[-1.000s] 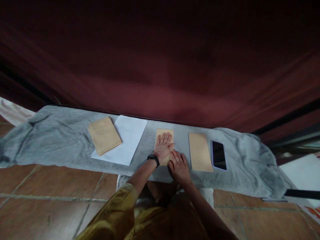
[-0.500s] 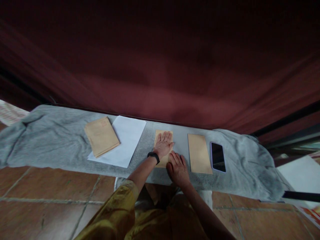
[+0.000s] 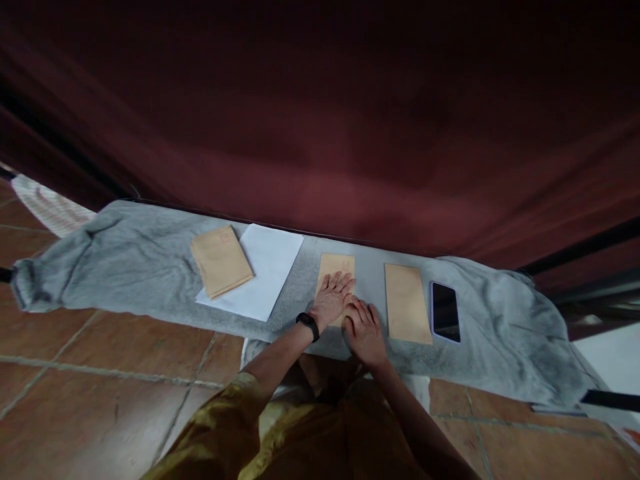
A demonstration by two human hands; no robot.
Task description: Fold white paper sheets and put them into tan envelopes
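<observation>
Head view: left hand (image 3: 334,299) flat, fingers spread, on brown envelope (image 3: 338,268); right hand (image 3: 365,327) (fingers extended) beside it on grey cloth (image 3: 125,260)

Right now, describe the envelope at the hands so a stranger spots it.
A long grey cloth lies across the brown tiled floor. On it, take the middle tan paper envelope. Only that one lies under the left hand, with the right hand at its near corner.
</observation>
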